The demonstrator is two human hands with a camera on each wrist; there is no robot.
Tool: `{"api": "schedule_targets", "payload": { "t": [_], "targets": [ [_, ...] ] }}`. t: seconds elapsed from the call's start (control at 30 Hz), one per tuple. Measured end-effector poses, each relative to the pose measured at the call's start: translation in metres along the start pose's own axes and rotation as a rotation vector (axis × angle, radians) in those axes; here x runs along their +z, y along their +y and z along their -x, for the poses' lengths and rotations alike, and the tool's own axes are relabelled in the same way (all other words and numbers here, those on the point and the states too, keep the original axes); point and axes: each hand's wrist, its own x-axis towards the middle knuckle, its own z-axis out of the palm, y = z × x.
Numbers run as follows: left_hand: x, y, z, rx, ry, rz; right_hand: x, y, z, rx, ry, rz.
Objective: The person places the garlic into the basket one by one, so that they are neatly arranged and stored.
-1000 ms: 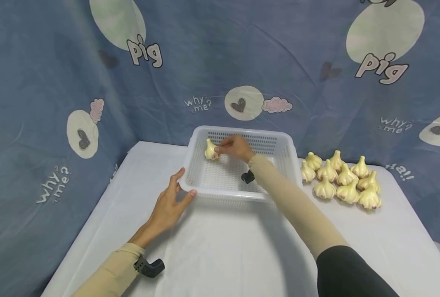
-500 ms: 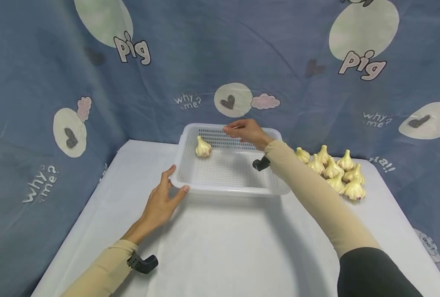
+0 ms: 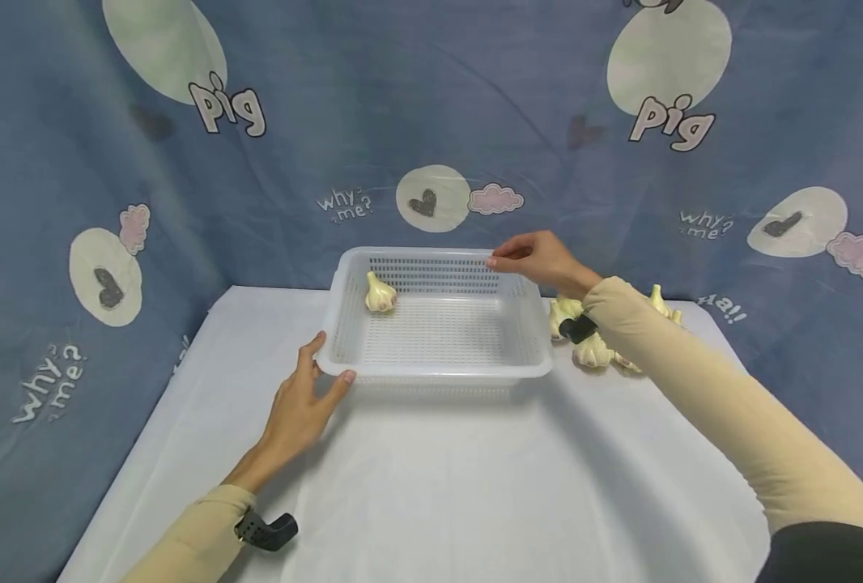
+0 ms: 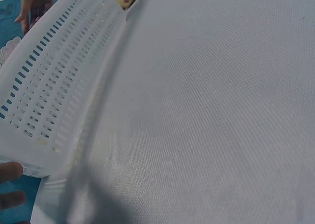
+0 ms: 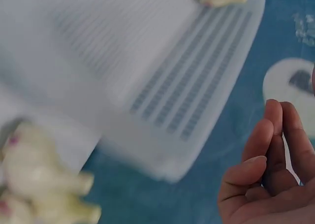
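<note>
A garlic bulb (image 3: 380, 293) sits inside the white plastic basket (image 3: 431, 372), at its back left. My left hand (image 3: 295, 414) rests at the basket's front left corner, thumb and fingers spread along its two sides; the fingertips also show in the left wrist view. Above the back right part of the rim is my right hand (image 3: 544, 261), holding nothing, its fingers loosely bent. In the right wrist view, those fingers (image 5: 283, 130) are apart from the basket. More garlic bulbs (image 3: 593, 353) lie right of the basket, partly hidden by the right forearm.
A white cloth (image 3: 446, 478) covers the table. Behind it hangs a blue printed curtain (image 3: 286, 178), close to the basket's back edge. Dark wrist devices (image 3: 267, 531) are worn on both wrists.
My right hand let go of the garlic bulb in the basket, then rose and moved right toward the other bulbs. The left hand stayed at the corner. The head view shifted right.
</note>
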Motion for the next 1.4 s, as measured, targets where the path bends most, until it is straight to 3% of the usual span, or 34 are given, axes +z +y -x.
{"api": "schedule_targets", "payload": {
  "t": [0.27,0.57,0.83,1.07,1.4],
  "targets": [
    [-0.002,-0.003,0.001,0.007,0.014,0.006,-0.042,0.035,0.029,0.043,-0.012,0.189],
    [-0.001,-0.005,0.000,0.014,-0.005,0.007,-0.063,0.081,0.061,0.037,-0.049,0.384],
    [0.001,-0.005,-0.001,0.022,-0.007,-0.002,-0.067,0.110,0.079,0.004,-0.055,0.467],
    [0.003,-0.004,0.001,0.034,0.003,-0.001,-0.056,0.131,0.089,-0.008,-0.081,0.595],
    [0.005,-0.001,0.001,0.030,-0.001,-0.006,-0.046,0.136,0.097,0.045,-0.032,0.639]
  ]
}}
